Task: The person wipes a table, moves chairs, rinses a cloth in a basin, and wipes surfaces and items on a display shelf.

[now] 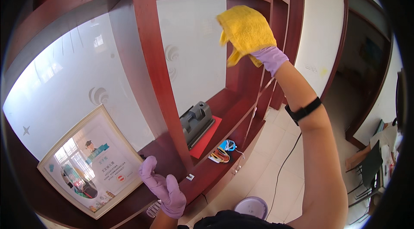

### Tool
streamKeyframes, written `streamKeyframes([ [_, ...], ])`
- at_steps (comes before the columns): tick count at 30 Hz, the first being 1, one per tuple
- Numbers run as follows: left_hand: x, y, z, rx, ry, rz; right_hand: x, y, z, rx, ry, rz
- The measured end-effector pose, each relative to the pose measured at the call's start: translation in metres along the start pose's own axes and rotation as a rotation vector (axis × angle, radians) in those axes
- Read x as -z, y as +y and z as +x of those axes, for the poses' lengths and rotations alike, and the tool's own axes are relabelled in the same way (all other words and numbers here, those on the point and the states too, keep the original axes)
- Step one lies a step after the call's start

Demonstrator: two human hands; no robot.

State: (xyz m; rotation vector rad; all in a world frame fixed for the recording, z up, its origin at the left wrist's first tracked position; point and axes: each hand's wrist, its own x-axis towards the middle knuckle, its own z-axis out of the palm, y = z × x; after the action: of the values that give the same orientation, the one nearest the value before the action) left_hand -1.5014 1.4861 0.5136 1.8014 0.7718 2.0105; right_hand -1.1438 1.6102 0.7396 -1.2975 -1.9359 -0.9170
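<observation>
My right hand (269,59), in a purple rubber glove, is raised at the upper right with a yellow cloth (246,28) draped over its fingers. The cloth hangs in front of the right upright of a dark red wooden shelf unit (157,61); whether it touches the wood I cannot tell. Low in the middle, my left hand (166,190) wears a matching glove and holds nothing, its fingers apart. Beside it, on the left, a framed certificate (97,164) leans in a shelf compartment.
A grey desktop device (196,121) sits on a red folder (206,137) in the middle compartment. Near the shelf's front edge lie orange-framed glasses (220,155) and a blue item (228,145). On the tiled floor are a basin (251,207) and a black cable (282,168). Chairs (371,168) stand far right.
</observation>
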Motion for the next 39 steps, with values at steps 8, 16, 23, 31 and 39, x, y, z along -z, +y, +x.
streamKeyframes([
  [8,0.002,0.001,0.002,0.049,-0.082,0.12,-0.078,-0.03,-0.076,0.258,-0.417,-0.14],
  [16,-0.006,0.004,0.002,0.126,-0.018,0.086,-0.008,0.034,0.041,0.052,-0.445,-0.087],
  [23,-0.015,0.004,-0.003,0.071,-0.028,0.301,-0.043,0.023,0.018,0.022,0.125,0.145],
  [31,-0.013,0.002,-0.003,0.088,-0.144,0.292,-0.048,0.009,-0.035,0.18,-0.484,0.018],
  [39,-0.019,-0.003,-0.006,0.123,0.019,0.311,-0.053,0.065,-0.014,0.009,0.35,-0.178],
])
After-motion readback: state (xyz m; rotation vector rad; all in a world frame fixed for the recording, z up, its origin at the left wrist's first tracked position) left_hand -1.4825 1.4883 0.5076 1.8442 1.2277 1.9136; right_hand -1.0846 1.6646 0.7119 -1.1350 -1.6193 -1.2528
